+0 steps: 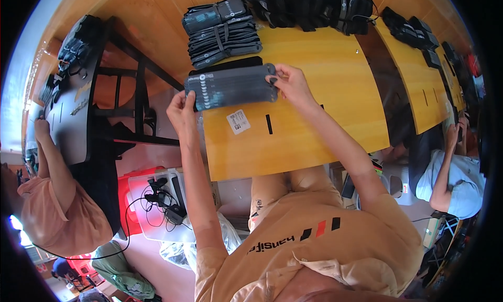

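Between my hands, above the near-left part of the yellow table (335, 129), a flat dark grey panel (236, 87) is stretched out sideways. It has rounded right corners, white print and a teal pattern toward its left end. My left hand (182, 110) grips its left end, thumb on top. My right hand (294, 87) pinches its right end between thumb and fingers. Just behind the panel lies another black flat piece (230, 66), partly hidden. A stack of similar dark panels (224, 37), bundled with straps, stands beyond it. A white label (239, 121) lies on the table nearer me.
More black bundled pieces (309, 8) line the table's far edge. A black table (78, 108) with a co-worker is at left; another yellow table (414, 76) is at right, with another person beside it. A clear bin (152, 197) holding black cables stands at lower left.
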Motion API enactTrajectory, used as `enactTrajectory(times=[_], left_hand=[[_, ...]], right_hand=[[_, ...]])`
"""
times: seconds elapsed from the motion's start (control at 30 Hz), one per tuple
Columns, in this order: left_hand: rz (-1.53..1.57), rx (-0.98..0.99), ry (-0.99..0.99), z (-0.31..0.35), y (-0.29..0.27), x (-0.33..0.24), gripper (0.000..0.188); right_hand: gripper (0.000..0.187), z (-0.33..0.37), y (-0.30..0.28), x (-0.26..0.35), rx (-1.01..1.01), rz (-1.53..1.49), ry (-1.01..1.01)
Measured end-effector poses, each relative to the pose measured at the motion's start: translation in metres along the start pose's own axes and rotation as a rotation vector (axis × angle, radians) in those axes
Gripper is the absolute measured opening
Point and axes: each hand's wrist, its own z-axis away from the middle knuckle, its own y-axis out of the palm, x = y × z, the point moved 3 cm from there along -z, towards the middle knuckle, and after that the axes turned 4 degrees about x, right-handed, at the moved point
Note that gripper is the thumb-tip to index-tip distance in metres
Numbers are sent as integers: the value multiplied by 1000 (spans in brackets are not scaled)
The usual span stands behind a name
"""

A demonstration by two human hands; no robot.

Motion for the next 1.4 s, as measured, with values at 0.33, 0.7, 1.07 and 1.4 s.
enactTrajectory(times=[0.33, 0.7, 1.07, 1.4], left_hand=[[-242, -76, 72, -68, -8, 29, 21], [-421, -146, 81, -62, -6, 43, 29], [-511, -301, 589, -18, -2, -10, 21], [-355, -29, 350, 86, 21, -7, 9]], right_hand=[[34, -65, 12, -17, -170, 253, -132], [38, -59, 16, -21, -198, 473, -116], [20, -4, -31, -14, -292, 525, -297], [9, 60, -186, -40, -475, 775, -168]])
